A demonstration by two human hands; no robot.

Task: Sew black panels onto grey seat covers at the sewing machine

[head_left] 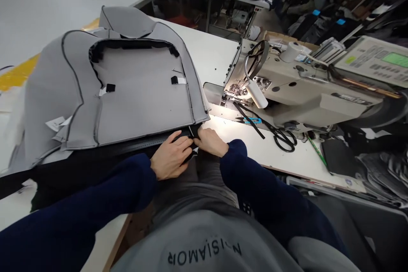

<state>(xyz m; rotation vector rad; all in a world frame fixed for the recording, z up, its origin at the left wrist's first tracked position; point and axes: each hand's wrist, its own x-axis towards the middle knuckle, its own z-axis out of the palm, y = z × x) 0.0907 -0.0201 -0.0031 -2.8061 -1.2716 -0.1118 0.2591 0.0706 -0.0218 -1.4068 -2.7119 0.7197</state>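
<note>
A large grey sewn cover [143,93], which looks like a seat cover turned inside out, lies on the white table. Dark seams run across it, and a black fabric strip [127,146] borders its near edge. My left hand [172,155] has its fingers curled over that strip near the right corner. Close beside it, my right hand [210,141] pinches the black edge at the corner. Both hands' fingertips are partly hidden in the dark fabric. Small white labels [55,124] hang from the cover's left side.
A sewing machine [296,76] with a lit lamp [256,93] stands to the right. Black scissors [284,139], a blue thread snipper [251,120], a black strip [251,123] and a green pencil [317,151] lie before it. Dark grey pieces [382,170] are stacked far right.
</note>
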